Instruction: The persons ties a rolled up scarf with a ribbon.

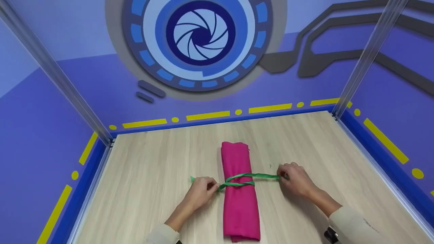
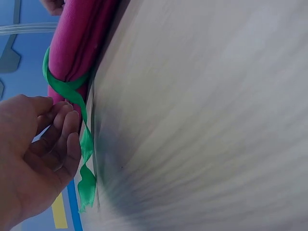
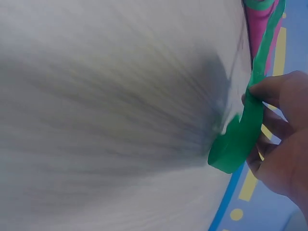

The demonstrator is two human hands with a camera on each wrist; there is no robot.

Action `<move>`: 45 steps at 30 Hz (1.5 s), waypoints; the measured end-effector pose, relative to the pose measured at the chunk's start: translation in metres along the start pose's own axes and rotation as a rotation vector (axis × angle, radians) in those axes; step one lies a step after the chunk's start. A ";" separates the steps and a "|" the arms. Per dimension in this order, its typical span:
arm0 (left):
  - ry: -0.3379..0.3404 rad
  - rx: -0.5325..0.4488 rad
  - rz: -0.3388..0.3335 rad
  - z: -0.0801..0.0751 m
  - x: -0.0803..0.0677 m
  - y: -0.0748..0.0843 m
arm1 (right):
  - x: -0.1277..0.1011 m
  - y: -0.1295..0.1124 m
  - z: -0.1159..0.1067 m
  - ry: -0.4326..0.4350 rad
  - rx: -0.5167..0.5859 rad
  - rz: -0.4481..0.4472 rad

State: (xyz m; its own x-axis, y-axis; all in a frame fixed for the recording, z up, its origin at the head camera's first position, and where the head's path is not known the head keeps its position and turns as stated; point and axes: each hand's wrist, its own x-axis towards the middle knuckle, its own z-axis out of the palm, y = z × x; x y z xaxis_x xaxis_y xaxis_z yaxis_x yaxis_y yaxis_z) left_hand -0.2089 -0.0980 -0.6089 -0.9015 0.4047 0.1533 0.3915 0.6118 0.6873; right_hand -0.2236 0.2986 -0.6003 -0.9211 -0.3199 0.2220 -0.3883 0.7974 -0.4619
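A bright pink cloth roll (image 1: 241,210) lies lengthwise in front of me, with a green ribbon (image 1: 262,176) wound about its middle and crossing at its left side. Just left of the roll, my left hand (image 1: 200,192) pinches the ribbon close to the crossing; in the left wrist view the twisted tail (image 2: 86,185) hangs past the fingers. Out to the right, my right hand (image 1: 295,179) grips the other end between thumb and fingers, and that stretch runs nearly straight from the roll. A curled loose end (image 3: 234,149) droops below the right fingers in the right wrist view.
The pale wood-grain table (image 1: 152,159) is bordered by blue-purple panels (image 1: 268,88) with yellow dashes at the back and both sides. Metal posts (image 1: 359,64) stand at the back corners.
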 end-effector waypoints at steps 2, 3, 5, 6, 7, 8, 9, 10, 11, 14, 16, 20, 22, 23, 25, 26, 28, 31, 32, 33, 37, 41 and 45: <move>-0.009 -0.005 0.005 0.001 0.000 0.001 | -0.001 -0.001 0.001 -0.006 0.018 -0.015; -0.014 -0.008 0.006 0.002 0.000 0.001 | -0.002 -0.001 0.001 -0.006 0.027 -0.023; -0.021 -0.022 0.005 0.002 0.000 0.002 | -0.004 -0.002 0.001 -0.009 0.039 -0.034; -0.026 -0.031 0.006 0.003 0.000 0.003 | -0.004 -0.002 0.001 -0.011 0.045 -0.032; -0.032 -0.043 0.002 0.003 0.000 0.003 | -0.005 -0.002 0.001 -0.012 0.053 -0.031; -0.039 -0.059 -0.002 0.003 0.000 0.004 | -0.006 -0.002 0.002 -0.009 0.056 -0.031; -0.051 -0.083 -0.013 0.003 0.000 0.004 | -0.006 -0.003 0.002 -0.006 0.061 -0.026; -0.062 -0.110 -0.022 0.003 0.000 0.005 | -0.006 -0.003 0.002 -0.004 0.068 -0.019; -0.075 -0.138 -0.032 0.004 0.000 0.005 | -0.006 -0.004 0.003 0.003 0.072 -0.011; -0.098 -0.198 -0.058 0.006 0.001 0.008 | -0.005 -0.009 0.004 0.026 0.098 -0.004; -0.099 -0.202 -0.064 0.009 0.002 0.009 | -0.004 -0.013 0.005 0.024 0.135 0.004; -0.065 -0.158 -0.060 0.014 0.004 0.011 | -0.002 -0.023 0.008 -0.042 0.249 0.049; -0.038 -0.141 -0.062 0.017 0.005 0.013 | -0.001 -0.028 0.010 -0.101 0.308 0.102; -0.024 -0.133 -0.066 0.019 0.006 0.013 | -0.001 -0.031 0.011 -0.130 0.338 0.124; 0.002 -0.121 -0.080 0.022 0.007 0.015 | -0.001 -0.035 0.014 -0.181 0.390 0.169; 0.014 -0.121 -0.088 0.023 0.008 0.015 | 0.000 -0.037 0.015 -0.201 0.416 0.189; 0.034 -0.129 -0.113 0.026 0.010 0.016 | 0.001 -0.041 0.018 -0.217 0.455 0.219; 0.067 -0.167 -0.148 0.029 0.013 0.017 | 0.005 -0.046 0.024 -0.192 0.494 0.283; 0.078 -0.187 -0.155 0.029 0.014 0.017 | 0.007 -0.047 0.026 -0.177 0.498 0.317; 0.087 -0.206 -0.166 0.030 0.015 0.017 | 0.008 -0.048 0.028 -0.158 0.501 0.353; 0.106 -0.266 -0.197 0.032 0.017 0.017 | 0.015 -0.050 0.036 -0.104 0.488 0.483; 0.108 -0.291 -0.232 0.033 0.017 0.016 | 0.021 -0.052 0.041 -0.100 0.442 0.526; 0.110 -0.316 -0.239 0.035 0.016 0.016 | 0.026 -0.052 0.045 -0.112 0.387 0.533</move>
State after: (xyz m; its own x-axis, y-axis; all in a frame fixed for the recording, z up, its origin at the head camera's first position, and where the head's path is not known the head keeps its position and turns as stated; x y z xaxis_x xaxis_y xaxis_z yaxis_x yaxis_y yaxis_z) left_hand -0.2112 -0.0580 -0.6206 -0.9814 0.1904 0.0260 0.1079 0.4338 0.8945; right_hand -0.2285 0.2264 -0.6090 -0.9792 -0.0010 -0.2028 0.1575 0.6264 -0.7635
